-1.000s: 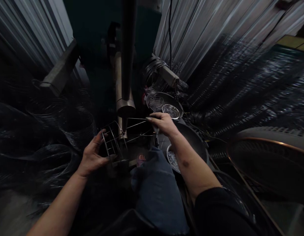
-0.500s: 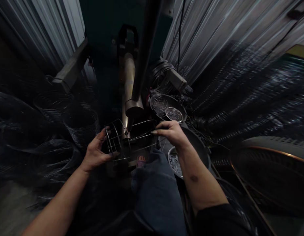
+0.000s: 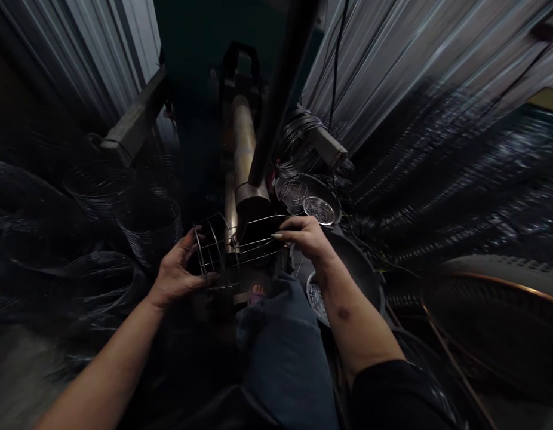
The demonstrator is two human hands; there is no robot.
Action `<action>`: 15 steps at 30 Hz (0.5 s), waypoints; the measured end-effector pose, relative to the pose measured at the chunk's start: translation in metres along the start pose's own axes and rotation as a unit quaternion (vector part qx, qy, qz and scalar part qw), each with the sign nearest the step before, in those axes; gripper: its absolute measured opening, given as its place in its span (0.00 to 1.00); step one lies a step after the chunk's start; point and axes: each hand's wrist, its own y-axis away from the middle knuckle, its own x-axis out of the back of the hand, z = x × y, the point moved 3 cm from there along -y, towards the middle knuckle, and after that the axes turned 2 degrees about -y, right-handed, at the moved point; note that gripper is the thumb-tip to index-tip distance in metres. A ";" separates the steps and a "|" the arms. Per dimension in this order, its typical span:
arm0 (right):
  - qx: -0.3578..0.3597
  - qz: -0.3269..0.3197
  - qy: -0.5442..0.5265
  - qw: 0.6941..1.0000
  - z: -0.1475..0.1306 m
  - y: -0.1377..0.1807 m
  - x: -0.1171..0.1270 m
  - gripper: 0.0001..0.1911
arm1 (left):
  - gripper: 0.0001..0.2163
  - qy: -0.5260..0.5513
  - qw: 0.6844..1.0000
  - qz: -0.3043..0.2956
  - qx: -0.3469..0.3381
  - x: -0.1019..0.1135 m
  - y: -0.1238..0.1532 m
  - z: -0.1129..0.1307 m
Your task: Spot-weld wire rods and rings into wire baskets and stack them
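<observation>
A cylindrical wire cage [image 3: 227, 248] of thin metal rods and rings lies on its side between my hands, above my lap. My left hand [image 3: 180, 276] curves around its ring end, with the fingertips on the wire. My right hand [image 3: 303, 236] pinches the rods at the far end. Beyond my right wrist, a round metal dish of small wire pieces [image 3: 316, 301] sits partly hidden by my forearm. A second dish [image 3: 319, 210] and a wire ring [image 3: 292, 193] lie farther ahead.
Large dark wire coils [image 3: 148, 233] are stacked on my left. A metal post with a flared collar [image 3: 254, 200] rises just ahead of the cage. My denim-covered leg [image 3: 280, 352] lies below it. Corrugated sheets line both sides, and a round fan [image 3: 495, 316] stands at the right.
The whole view has shifted slightly as my head moved. The cage has rotated between my hands, its ring end now facing more toward my left hand, and both hands stay on it.
</observation>
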 end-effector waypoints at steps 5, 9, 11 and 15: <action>0.002 -0.001 -0.002 1.000 0.005 -0.005 0.002 0.15 | 0.46 0.010 1.000 -0.009 0.026 -0.001 -0.003 -0.001; 0.018 0.005 -0.009 1.000 0.007 -0.008 0.005 0.15 | 0.47 0.010 0.999 -0.012 0.042 -0.003 -0.007 0.001; 0.025 0.006 -0.010 1.000 0.008 -0.009 0.005 0.14 | 0.47 0.013 0.999 -0.013 0.046 -0.004 -0.009 0.002; 0.038 0.006 -0.006 0.999 0.009 -0.013 0.006 0.13 | 0.49 0.027 0.998 -0.010 0.063 -0.006 -0.013 0.004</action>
